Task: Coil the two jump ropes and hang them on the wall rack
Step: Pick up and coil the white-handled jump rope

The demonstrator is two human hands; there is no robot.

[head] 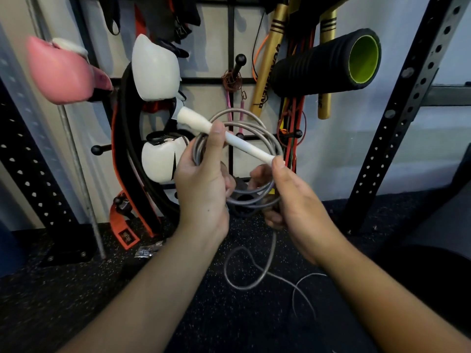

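Both hands work together in front of a wall rack. Left hand grips a bundle of grey rope coils, its thumb pressed on a white jump-rope handle that lies slantwise across the loops. Right hand pinches the lower end of that same handle between thumb and fingers, its other fingers curled round the bottom of the coils. From the coils, a loose tail of grey rope hangs down and curls on the dark speckled floor between the forearms.

Just behind the coils, a second jump rope with thin pink handles hangs from a black peg on the rack, already wound up. Left of it hang white boxing gloves and a pink glove. To the right, a black foam roller with a green core sits on a peg beside gold bats. Black perforated steel uprights stand at both sides.
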